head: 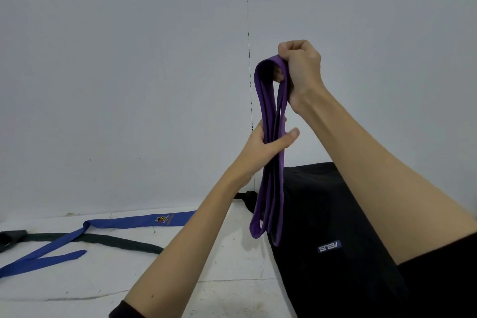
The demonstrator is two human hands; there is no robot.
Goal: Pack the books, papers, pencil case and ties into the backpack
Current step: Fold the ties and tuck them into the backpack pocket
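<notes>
Purple tie (271,152), folded into several long hanging loops, held up in the air just above and to the left of the black backpack (322,227). Top bend of the loops gripped in the right hand (300,72), fingers curled tight into a fist around the fabric, high above the backpack. Middle of the loops held lower down by the left hand (268,142), thumb across the near side of the strands and fingers wrapped behind them, squeezing the bands together. Lower ends of the loops dangling free, overlapping the backpack's upper left edge as seen from the head camera; whether touching it cannot be told.

Backpack standing on the white floor (219,266) against the pale wall (129,59), a small blue label with white lettering (329,246) on its front. Bare forearms reaching in from below, the right one crossing in front of the backpack, dark sleeves at the bottom edge.

Blue tie (90,235) lying flat on the floor well to the left of the backpack, bent back on itself, a small crest (162,219) on its wide part. Black tie (116,240) stretched on the floor also left of the backpack, passing under the blue one, its near end closer to the backpack than the blue tie's narrow tip.
</notes>
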